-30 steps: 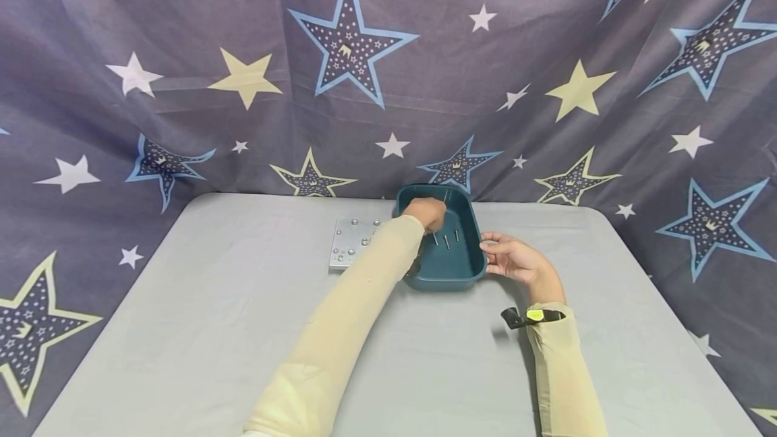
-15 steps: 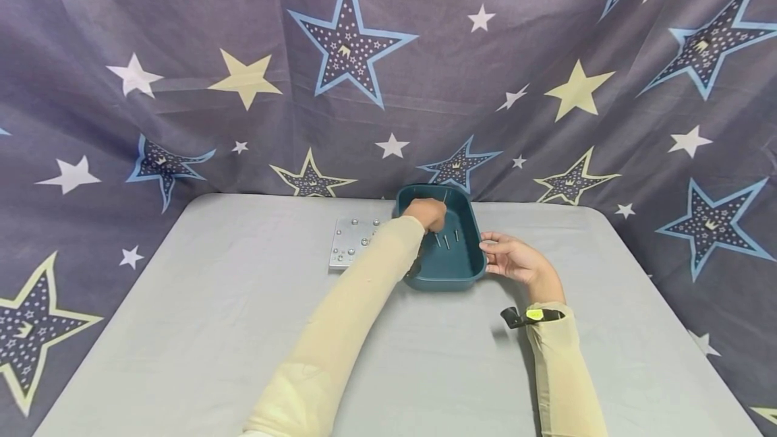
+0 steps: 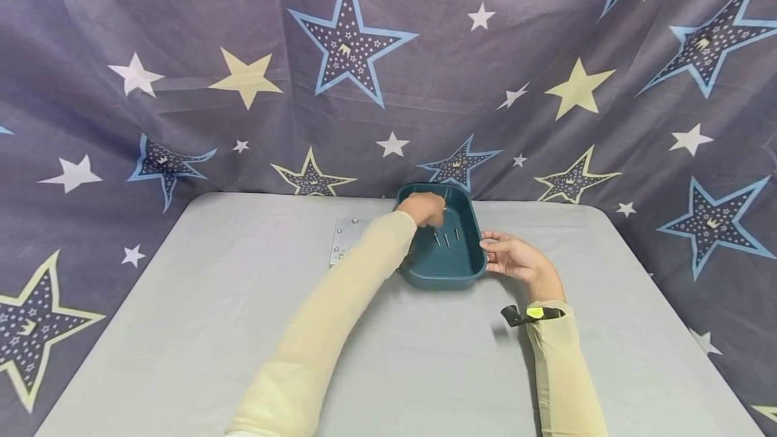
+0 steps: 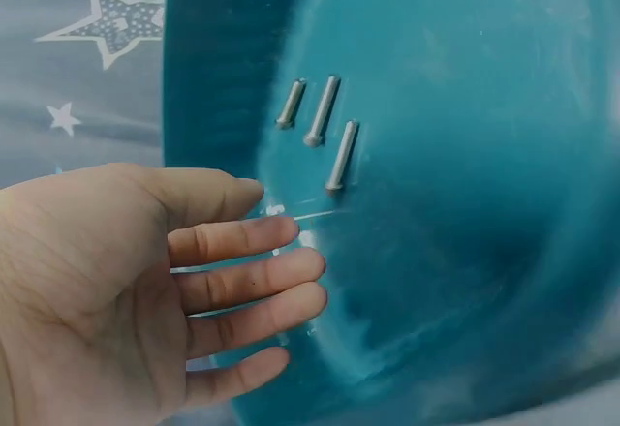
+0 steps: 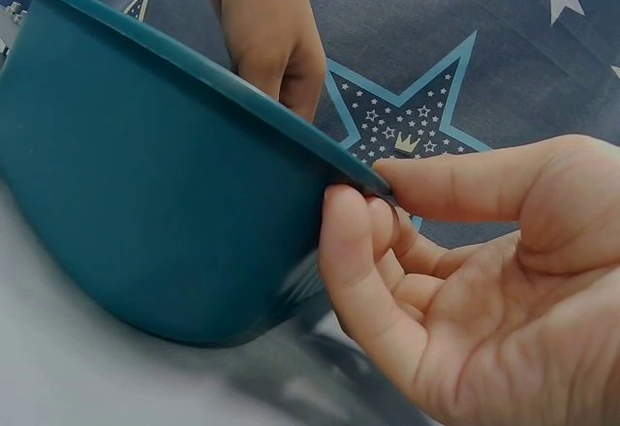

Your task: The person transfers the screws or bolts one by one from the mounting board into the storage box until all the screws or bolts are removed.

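My left hand (image 3: 423, 209) reaches into a dark teal plastic bin (image 3: 446, 278) at the back of the table. In the left wrist view its fingers (image 4: 254, 282) are loosely extended, with nothing between thumb and fingertips. Three metal screws lie on the bin floor just beyond them: one screw (image 4: 342, 157) nearest the hand, a middle screw (image 4: 323, 110) and a shorter-looking screw (image 4: 291, 104). At the bin's right side, my right hand (image 5: 484, 281) pinches the rim between thumb and curled fingers.
Left of the bin lies a silvery metal plate (image 3: 344, 238) set with several screws, partly covered by my left sleeve (image 3: 340, 302). A star-patterned cloth (image 3: 340, 120) hangs behind the grey-covered table (image 3: 212, 288).
My left hand and forearm have shifted slightly left, so the sleeve covers more of the metal plate. The right hand has kept its hold on the bin's rim.
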Demonstrator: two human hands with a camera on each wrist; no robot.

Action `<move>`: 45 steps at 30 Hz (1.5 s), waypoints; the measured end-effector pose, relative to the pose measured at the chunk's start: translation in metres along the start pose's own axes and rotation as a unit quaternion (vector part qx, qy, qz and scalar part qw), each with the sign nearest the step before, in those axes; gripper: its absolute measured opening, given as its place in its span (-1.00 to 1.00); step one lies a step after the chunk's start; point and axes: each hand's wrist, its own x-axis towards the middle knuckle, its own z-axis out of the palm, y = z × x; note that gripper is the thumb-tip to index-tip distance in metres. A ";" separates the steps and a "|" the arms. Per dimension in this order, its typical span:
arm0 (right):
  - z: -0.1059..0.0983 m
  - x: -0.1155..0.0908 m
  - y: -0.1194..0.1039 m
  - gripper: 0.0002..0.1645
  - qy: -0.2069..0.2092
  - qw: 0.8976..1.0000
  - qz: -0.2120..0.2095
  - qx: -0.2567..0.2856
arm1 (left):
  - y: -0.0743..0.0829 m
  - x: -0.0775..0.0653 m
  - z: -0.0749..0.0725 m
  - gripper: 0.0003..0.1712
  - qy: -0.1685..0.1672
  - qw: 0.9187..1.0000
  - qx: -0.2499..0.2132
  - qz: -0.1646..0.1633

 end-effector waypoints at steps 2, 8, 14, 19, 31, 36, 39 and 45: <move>0.001 0.000 -0.001 -0.76 -0.002 1.000 -0.001 0.001 | -0.003 -0.007 -0.002 -0.55 0.014 1.000 0.009 0.015; 0.002 -0.001 -0.003 -0.77 -0.005 1.000 -0.003 0.003 | -0.013 -0.022 -0.014 -0.82 0.046 0.997 0.043 0.054; 0.000 -0.002 -0.002 -0.76 -0.009 1.000 -0.004 0.003 | -0.028 -0.046 -0.024 -0.75 0.099 0.988 0.054 0.101; -0.001 -0.004 -0.002 -0.77 -0.004 1.000 -0.009 -0.001 | -0.040 -0.067 -0.027 -0.75 0.155 0.976 0.073 0.131; 0.000 -0.005 -0.003 -0.77 0.002 1.000 -0.006 -0.003 | -0.074 -0.096 -0.019 -0.73 0.251 0.945 0.112 0.179; 0.000 -0.005 -0.002 -0.77 0.000 1.000 -0.005 0.000 | -0.087 -0.108 -0.013 -0.76 0.302 0.919 0.130 0.218; 0.001 -0.004 -0.002 -0.77 -0.002 1.000 -0.004 0.001 | -0.096 -0.114 -0.007 -0.80 0.342 0.894 0.148 0.250; 0.002 -0.003 -0.001 -0.77 0.002 1.000 -0.005 -0.001 | -0.116 -0.123 0.010 -0.82 0.388 0.846 0.207 0.303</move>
